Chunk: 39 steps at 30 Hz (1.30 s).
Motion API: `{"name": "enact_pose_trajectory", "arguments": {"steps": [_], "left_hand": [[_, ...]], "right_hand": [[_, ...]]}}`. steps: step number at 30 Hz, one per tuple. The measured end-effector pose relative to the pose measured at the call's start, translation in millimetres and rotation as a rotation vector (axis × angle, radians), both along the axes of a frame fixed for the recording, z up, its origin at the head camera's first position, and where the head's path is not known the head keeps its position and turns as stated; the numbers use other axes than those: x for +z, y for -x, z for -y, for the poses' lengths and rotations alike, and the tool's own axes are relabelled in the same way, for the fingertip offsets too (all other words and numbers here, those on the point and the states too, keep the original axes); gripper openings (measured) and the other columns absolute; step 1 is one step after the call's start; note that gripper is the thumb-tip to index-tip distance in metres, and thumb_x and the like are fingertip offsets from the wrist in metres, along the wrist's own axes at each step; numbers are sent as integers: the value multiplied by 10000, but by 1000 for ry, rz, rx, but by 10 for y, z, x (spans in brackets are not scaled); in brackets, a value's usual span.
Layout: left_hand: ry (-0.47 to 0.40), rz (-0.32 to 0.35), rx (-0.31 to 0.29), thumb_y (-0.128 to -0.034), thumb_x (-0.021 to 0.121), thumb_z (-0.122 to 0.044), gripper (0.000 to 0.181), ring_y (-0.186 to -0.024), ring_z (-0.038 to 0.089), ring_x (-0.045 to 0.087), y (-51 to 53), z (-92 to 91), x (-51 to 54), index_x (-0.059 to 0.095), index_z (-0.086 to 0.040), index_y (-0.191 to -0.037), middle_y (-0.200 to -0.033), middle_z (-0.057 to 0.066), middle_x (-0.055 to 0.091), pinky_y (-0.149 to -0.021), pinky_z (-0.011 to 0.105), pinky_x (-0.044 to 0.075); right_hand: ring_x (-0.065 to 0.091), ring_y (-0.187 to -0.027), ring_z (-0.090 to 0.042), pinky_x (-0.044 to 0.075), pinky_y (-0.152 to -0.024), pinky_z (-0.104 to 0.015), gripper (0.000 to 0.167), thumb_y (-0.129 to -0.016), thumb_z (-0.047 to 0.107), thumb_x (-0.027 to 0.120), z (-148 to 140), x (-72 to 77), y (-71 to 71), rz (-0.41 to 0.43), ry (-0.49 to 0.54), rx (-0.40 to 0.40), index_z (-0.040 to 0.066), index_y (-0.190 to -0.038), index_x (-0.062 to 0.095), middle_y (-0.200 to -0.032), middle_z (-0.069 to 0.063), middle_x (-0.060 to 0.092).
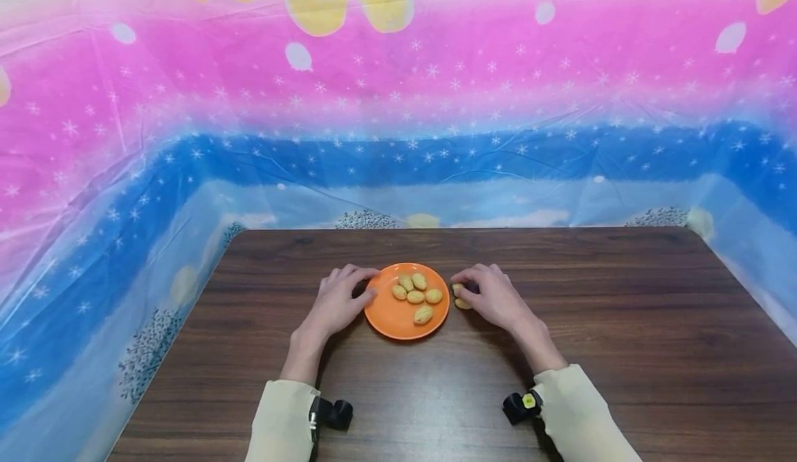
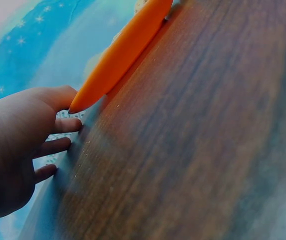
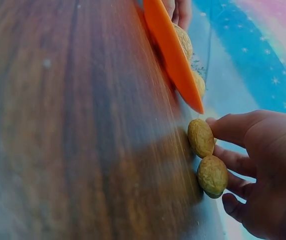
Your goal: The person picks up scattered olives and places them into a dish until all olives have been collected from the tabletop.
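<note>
An orange plate [image 1: 389, 325] holds several walnuts [image 1: 423, 315] with tan, wrinkled shells. My left hand [image 1: 336, 303] is at the plate's left rim, its thumb and index finger touching the edge. In the left wrist view, the other fingers of that hand [image 2: 13, 140] spread beyond the rim. Just right of the plate, two walnuts [image 3: 201, 137] lie side by side on the table. My right hand [image 1: 495, 297] has its thumb and index finger bent around the one closer to the plate. The second walnut [image 3: 212, 176] sits below the thumb, by the other fingers.
The dark wood table [image 1: 623, 310] extends on both sides of the plate. A pink and blue patterned cloth [image 1: 436, 102] hangs behind and around it. A small black camera is strapped at each wrist, next to the pale sleeves [image 1: 283, 420].
</note>
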<state>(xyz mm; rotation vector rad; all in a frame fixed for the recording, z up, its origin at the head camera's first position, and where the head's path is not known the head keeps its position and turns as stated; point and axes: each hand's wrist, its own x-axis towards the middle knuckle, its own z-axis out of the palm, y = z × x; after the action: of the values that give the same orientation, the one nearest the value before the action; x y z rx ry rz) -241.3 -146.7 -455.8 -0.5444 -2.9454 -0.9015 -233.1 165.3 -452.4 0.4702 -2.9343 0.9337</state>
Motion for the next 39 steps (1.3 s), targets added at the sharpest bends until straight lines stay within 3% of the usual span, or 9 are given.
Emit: {"name": "enact_pose_trajectory", "arguments": {"steps": [12, 29, 39], "left_hand": [[1, -7, 5, -997, 579, -352, 407, -1185, 272, 473, 1, 0, -6, 588, -227, -1384, -1320, 47, 576, -1071, 526, 308], [0, 5, 14, -992, 585, -349, 395, -1209, 263, 478, 20, -13, -65, 590, -258, -1376, -1316, 23, 577, -1082, 527, 311], [-2, 6, 19, -992, 585, -359, 391, -1205, 250, 476, 26, 2, -41, 589, -272, -1373, -1309, 11, 576, -1090, 507, 308]], "right_hand": [[488, -997, -212, 420, -825, -379, 240, -958, 248, 666, 5, 43, -5, -43, 44, 9, 172, -1174, 739, -1151, -12, 666], [490, -990, -201, 407, -824, -359, 247, -939, 261, 696, 73, 132, -59, -87, 62, 61, 176, -1166, 743, -1119, 20, 667], [483, -973, -187, 396, -826, -363, 228, -925, 236, 710, 201, 181, -51, -115, 69, 109, 155, -1135, 752, -1085, 12, 673]]}}
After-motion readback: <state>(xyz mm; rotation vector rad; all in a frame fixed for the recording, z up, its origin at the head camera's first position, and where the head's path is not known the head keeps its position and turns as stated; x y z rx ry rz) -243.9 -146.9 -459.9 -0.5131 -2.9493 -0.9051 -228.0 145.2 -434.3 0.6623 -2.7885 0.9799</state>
